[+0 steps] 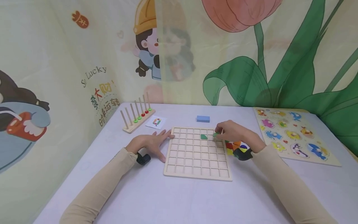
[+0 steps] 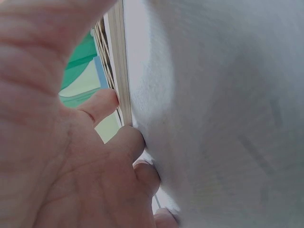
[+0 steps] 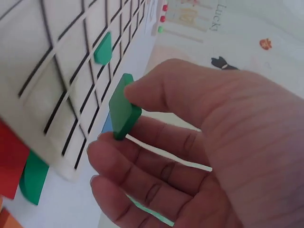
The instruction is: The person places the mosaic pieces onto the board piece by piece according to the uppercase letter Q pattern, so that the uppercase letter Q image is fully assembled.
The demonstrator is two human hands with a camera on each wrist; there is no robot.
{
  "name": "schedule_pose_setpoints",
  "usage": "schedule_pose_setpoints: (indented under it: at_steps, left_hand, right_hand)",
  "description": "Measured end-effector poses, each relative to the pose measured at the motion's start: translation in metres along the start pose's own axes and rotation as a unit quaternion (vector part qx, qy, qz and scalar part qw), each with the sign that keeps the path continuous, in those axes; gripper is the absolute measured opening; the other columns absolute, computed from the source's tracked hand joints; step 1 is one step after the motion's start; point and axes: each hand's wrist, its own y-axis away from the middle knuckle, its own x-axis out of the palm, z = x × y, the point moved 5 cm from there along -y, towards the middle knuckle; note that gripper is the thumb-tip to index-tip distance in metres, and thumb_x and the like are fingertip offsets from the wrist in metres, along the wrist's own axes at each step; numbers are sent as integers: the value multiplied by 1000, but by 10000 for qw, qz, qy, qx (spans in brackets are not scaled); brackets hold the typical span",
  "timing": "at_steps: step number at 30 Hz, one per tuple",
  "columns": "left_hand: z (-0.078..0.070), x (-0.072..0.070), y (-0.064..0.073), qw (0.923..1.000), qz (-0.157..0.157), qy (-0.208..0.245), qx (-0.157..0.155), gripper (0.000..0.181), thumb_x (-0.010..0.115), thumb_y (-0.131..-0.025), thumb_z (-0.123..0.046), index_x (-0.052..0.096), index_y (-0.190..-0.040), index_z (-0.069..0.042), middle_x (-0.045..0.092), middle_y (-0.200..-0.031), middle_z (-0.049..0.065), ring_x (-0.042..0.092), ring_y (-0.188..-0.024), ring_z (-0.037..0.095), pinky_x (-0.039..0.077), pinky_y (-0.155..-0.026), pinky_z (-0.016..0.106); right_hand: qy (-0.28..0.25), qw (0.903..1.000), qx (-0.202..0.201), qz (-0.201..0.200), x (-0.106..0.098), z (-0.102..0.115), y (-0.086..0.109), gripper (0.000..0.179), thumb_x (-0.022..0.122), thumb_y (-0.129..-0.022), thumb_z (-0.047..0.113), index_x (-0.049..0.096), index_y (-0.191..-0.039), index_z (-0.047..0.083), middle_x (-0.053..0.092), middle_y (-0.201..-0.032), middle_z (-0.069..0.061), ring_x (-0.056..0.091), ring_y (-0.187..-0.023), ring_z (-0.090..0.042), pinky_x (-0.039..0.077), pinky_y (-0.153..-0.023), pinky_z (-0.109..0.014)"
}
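A pale wooden grid board (image 1: 197, 162) lies flat on the white table in the head view. My left hand (image 1: 151, 143) rests at its left side with fingers spread, the fingertips against the board's edge. In the left wrist view those fingers (image 2: 128, 141) touch the table beside the edge. Over the board's far right corner, my right hand (image 1: 231, 130) pinches a small green tile (image 3: 122, 108) between thumb and fingers, tilted and close above the grid. Another green piece (image 1: 204, 137), with one rounded side, sits in a cell of the second row.
Red, yellow, orange and blue pieces (image 1: 230, 149) lie right of the board, partly under my right wrist. Behind the board are a blue block (image 1: 203, 119), a pattern card (image 1: 156, 122) and a peg rack (image 1: 137, 121) with beads. An animal puzzle board (image 1: 285, 124) lies far right.
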Motion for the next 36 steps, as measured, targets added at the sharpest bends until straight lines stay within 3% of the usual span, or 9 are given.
schedule_pose_setpoints:
  at_steps: [7, 14, 22, 36]
  left_hand:
    - [-1, 0, 0, 10000, 14, -1, -20, 110, 83, -73, -43, 16, -156, -20, -10, -165, 9, -8, -152, 28, -2, -121, 50]
    - [-1, 0, -1, 10000, -5, -9, -11, 111, 84, -73, -43, 15, -157, -20, -9, -165, 8, -8, -152, 27, -2, -122, 50]
    - [2, 0, 0, 10000, 13, 67, -61, 112, 84, -72, -43, 14, -157, -21, -10, -165, 8, -9, -152, 26, -3, -122, 50]
    - [5, 1, -4, 10000, 18, 16, -83, 112, 84, -72, -43, 13, -157, -22, -10, -165, 8, -9, -152, 26, -2, -122, 49]
  right_hand:
    - [107, 9986, -516, -49, 10, 21, -1, 16, 71, -90, 18, 70, -102, 9, 68, -91, -1, 58, -84, -18, 53, -72, -26]
    - [331, 9974, -643, -4, 19, 27, -4, 12, 72, -89, 17, 74, -99, 11, 71, -92, 2, 58, -79, -15, 52, -72, -26]
    - [544, 9921, -1118, -149, 23, 35, -7, 10, 73, -87, 13, 77, -97, 10, 73, -94, 2, 58, -73, -9, 51, -68, -25]
    - [542, 9886, -1348, -403, 27, 40, -9, 14, 74, -85, 10, 77, -99, 7, 70, -92, -1, 60, -79, -12, 54, -75, -28]
